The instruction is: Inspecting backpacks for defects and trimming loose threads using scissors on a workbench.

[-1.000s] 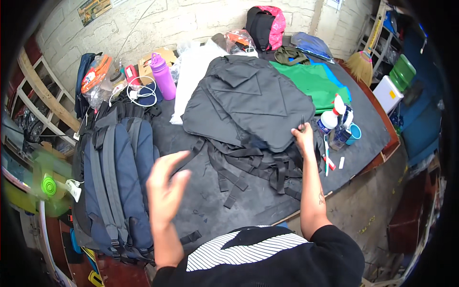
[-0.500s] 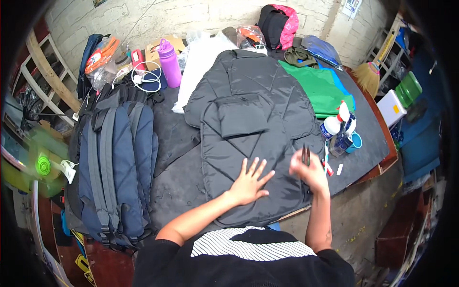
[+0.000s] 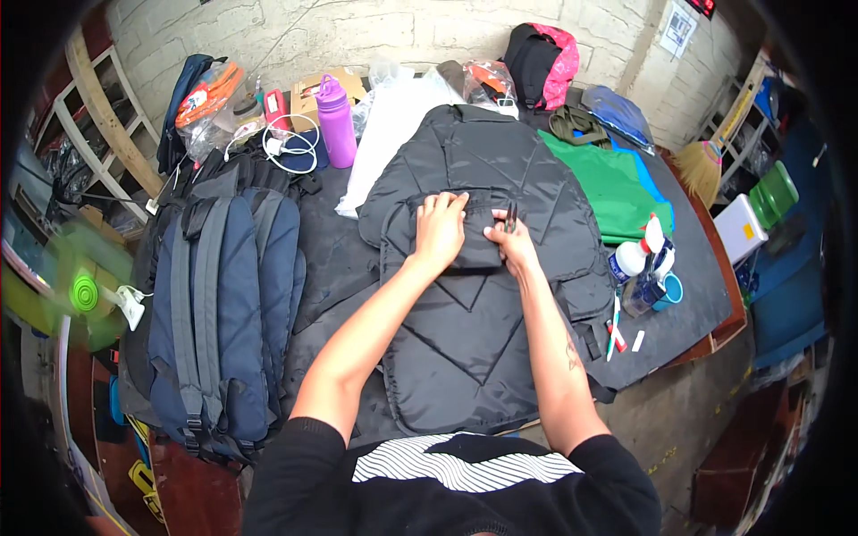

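Note:
A large black quilted bag (image 3: 483, 366) with stitched diagonal lines lies flat in front of me. On its upper half is a black pocket (image 3: 474, 257) with a seam along its top edge. My left hand (image 3: 439, 234) has its fingers bent and pressed together on the pocket's top left part, pinching the fabric there. At the pocket's right side, my right hand (image 3: 511, 243) holds small dark thread snips (image 3: 511, 217), points upward, while its thumb and fingertips touch the pocket edge. Part of the pocket is hidden under both hands.
Blue-grey backpacks (image 3: 223, 313) are stacked on the left, near a blurred green fan (image 3: 85, 290). A purple bottle (image 3: 336, 125) stands behind. On the right are green fabric (image 3: 594, 192), a spray bottle (image 3: 633, 257) and a blue cup (image 3: 668, 291).
Both hands have moved away from me, from the bag's lower part up to the pocket. My left hand has gone from spread flat to pinching; the snips have stayed in my right hand.

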